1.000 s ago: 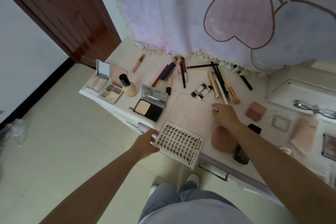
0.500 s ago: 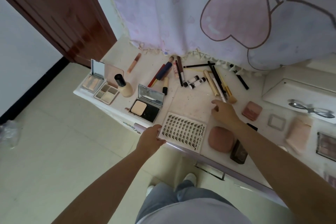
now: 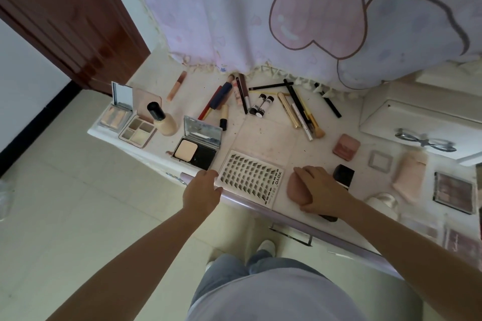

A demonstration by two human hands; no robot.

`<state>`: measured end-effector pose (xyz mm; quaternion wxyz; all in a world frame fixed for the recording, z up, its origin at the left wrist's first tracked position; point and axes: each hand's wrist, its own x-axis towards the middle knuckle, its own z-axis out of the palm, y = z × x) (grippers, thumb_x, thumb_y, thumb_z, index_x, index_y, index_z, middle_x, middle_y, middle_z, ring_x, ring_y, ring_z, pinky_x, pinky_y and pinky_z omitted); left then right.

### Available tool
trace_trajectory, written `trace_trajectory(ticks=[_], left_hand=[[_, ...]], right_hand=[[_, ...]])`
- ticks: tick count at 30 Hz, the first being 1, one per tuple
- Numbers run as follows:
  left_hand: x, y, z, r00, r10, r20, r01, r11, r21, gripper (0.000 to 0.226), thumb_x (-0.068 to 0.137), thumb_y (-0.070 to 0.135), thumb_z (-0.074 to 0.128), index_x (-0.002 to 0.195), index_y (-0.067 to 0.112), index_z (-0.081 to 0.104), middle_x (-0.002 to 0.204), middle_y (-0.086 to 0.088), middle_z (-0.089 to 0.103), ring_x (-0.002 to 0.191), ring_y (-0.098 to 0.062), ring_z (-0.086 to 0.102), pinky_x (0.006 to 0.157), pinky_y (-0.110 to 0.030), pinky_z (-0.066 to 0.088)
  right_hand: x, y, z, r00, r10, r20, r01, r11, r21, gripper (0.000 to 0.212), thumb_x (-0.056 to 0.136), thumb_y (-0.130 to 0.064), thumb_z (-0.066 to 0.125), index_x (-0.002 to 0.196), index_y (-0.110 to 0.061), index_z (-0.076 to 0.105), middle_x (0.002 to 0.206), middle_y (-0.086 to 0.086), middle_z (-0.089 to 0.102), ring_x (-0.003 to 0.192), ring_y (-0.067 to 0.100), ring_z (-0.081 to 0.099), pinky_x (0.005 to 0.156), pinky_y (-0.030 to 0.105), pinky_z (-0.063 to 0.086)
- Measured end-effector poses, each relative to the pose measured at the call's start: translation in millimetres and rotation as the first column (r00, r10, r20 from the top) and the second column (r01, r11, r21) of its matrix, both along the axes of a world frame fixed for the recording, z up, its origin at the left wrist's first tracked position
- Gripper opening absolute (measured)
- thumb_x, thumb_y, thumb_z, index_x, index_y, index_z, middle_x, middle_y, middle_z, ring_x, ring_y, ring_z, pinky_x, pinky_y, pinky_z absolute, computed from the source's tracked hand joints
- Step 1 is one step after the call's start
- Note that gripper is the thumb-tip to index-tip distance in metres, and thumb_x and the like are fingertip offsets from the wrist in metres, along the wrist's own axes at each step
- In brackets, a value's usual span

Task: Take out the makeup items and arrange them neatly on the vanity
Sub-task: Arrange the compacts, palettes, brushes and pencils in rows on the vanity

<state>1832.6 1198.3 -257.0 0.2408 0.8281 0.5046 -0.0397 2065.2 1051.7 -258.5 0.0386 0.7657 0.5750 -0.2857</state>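
A false-lash card lies flat on the vanity near its front edge. My left hand is at the card's left corner, fingers loose, touching the vanity's edge. My right hand curls over a pink powder puff, thumb beneath its near side. A black bottle lies just right of that hand, partly hidden. An open black compact sits left of the card. Pencils, brushes and tubes are spread at the back.
Open palettes and a foundation bottle stand at the left end. A pink blush case, a pink tube, an eyeshadow palette and a white box lie right. A cloth hangs behind.
The lash card was set down flat on the vanity and my left hand let go of it. My right hand moved back from the brushes onto the pink puff.
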Motion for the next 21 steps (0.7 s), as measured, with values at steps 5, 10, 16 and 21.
trace_trajectory(ticks=[5, 10, 16, 21], left_hand=[[25, -11, 18, 0.957, -0.214, 0.197, 0.227, 0.973, -0.042, 0.044, 0.087, 0.021, 0.061, 0.128, 0.011, 0.049, 0.123, -0.005, 0.052, 0.099, -0.013, 0.055, 0.085, -0.02, 0.043], [65, -8, 46, 0.888, 0.071, 0.454, 0.233, 0.782, -0.578, 0.076, 0.076, 0.008, 0.073, 0.14, 0.013, 0.033, 0.131, 0.001, 0.045, 0.111, -0.009, 0.047, 0.09, -0.022, 0.045], [78, -2, 71, 0.786, 0.221, 0.578, 0.384, 0.557, -0.736, 0.083, 0.061, 0.003, 0.073, 0.132, 0.02, 0.034, 0.118, 0.014, 0.052, 0.103, -0.004, 0.057, 0.072, -0.02, 0.054], [82, -3, 88, 0.743, 0.211, 0.635, 0.423, 0.587, -0.69, 0.072, 0.058, -0.006, 0.072, 0.12, 0.02, 0.046, 0.112, -0.003, 0.059, 0.09, -0.01, 0.064, 0.069, -0.022, 0.056]], right_hand=[[3, 8, 20, 0.905, -0.274, -0.326, 0.316, 0.945, 0.083, 0.078, 0.065, -0.027, 0.08, 0.129, -0.014, 0.037, 0.129, 0.003, 0.044, 0.106, 0.012, 0.043, 0.086, 0.025, 0.039], [4, 19, 64, 0.856, -0.22, -0.469, 0.355, 0.908, 0.222, 0.067, 0.065, -0.023, 0.082, 0.122, -0.017, 0.047, 0.127, 0.0, 0.049, 0.104, 0.01, 0.047, 0.089, 0.027, 0.044], [2, 12, 104, 0.823, -0.153, -0.548, 0.362, 0.884, 0.296, 0.064, 0.059, -0.025, 0.085, 0.11, -0.032, 0.046, 0.118, -0.015, 0.045, 0.111, 0.008, 0.049, 0.099, 0.024, 0.043], [2, 13, 115, 0.832, -0.115, -0.542, 0.348, 0.869, 0.351, 0.063, 0.06, -0.024, 0.084, 0.112, -0.03, 0.049, 0.115, -0.017, 0.045, 0.11, 0.006, 0.047, 0.096, 0.019, 0.041]])
